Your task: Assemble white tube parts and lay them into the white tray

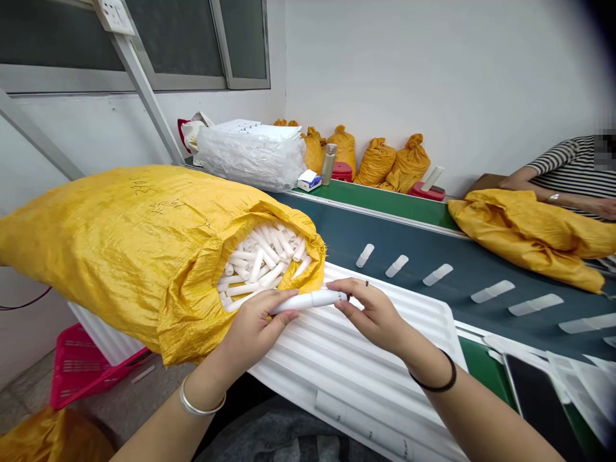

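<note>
My left hand (pixel 253 327) grips one end of a white plastic tube (pixel 308 301) and my right hand (pixel 373 311) pinches its other end, both held just above a white ribbed tray (pixel 409 314). Right beside my left hand lies a big yellow woven sack (pixel 120 250) on its side, its open mouth full of several more white tubes (pixel 262 260). Beyond the tray runs a dark conveyor belt (pixel 346 240) carrying a row of clear-capped tubes (pixel 399 264) spaced along it.
A second yellow sack (pixel 524 234) rests on the belt's far side by another person's arm (pixel 543 186). Tied yellow bags (pixel 380 160), a plastic-wrapped bundle (pixel 250 157) and a small bottle (pixel 328 163) stand at the back. A pink basket (pixel 81 366) sits on the floor at left.
</note>
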`<state>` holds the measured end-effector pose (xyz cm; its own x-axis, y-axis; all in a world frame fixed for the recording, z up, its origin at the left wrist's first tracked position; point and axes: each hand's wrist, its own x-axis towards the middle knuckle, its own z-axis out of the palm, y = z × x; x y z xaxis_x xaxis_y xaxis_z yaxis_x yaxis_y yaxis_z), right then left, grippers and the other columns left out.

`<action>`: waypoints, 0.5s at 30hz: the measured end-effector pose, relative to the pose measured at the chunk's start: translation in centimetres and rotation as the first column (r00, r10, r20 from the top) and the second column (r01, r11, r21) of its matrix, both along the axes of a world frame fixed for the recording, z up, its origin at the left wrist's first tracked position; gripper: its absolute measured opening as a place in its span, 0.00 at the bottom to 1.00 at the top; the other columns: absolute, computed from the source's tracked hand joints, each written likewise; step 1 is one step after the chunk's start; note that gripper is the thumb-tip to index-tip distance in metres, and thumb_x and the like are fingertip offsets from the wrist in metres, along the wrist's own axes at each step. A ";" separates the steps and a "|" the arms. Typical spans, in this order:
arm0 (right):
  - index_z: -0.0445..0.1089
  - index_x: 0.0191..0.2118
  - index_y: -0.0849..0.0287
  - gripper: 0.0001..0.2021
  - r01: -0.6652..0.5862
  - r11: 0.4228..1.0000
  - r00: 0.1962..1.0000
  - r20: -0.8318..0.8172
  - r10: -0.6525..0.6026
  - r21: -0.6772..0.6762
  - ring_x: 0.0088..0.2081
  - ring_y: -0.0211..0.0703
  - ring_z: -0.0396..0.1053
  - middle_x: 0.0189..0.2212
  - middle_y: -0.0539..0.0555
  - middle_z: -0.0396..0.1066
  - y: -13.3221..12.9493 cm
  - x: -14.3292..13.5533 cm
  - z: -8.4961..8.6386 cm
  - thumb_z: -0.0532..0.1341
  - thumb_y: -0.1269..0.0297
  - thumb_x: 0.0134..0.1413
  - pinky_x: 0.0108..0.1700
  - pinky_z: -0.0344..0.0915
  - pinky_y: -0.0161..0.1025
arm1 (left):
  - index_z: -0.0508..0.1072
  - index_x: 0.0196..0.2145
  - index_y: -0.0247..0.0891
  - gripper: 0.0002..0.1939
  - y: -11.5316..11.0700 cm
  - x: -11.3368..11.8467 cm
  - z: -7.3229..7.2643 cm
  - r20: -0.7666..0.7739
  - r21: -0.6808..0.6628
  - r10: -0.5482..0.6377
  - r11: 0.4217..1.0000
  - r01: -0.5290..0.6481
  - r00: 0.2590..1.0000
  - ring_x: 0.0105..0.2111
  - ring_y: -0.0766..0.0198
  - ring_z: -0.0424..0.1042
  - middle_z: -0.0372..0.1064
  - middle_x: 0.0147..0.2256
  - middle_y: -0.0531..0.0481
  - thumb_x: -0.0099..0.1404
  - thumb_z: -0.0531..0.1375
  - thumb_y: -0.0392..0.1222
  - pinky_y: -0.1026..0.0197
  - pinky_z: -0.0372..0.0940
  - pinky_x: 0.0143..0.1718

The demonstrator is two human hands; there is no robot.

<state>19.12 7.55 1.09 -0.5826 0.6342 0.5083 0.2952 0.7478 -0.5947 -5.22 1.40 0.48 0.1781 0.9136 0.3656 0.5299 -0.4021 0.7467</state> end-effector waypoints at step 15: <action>0.71 0.44 0.63 0.21 -0.124 0.642 0.965 -0.242 -0.099 -0.757 0.23 0.34 0.67 0.26 0.52 0.72 -0.8 -0.3 1.1 0.63 0.49 0.54 0.27 0.68 0.34 | 0.60 0.61 0.39 0.29 -0.7 0.3 0.4 -0.328 0.552 0.084 0.826 0.118 0.941 0.43 0.59 0.71 0.73 0.44 0.42 0.64 0.57 0.26 0.56 0.69 0.44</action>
<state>18.83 6.78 2.18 -0.5238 0.8513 -0.0302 0.0549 -0.0017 -0.9985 -4.95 0.71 0.91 0.3918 0.5654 0.7258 0.6879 -0.7039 0.1769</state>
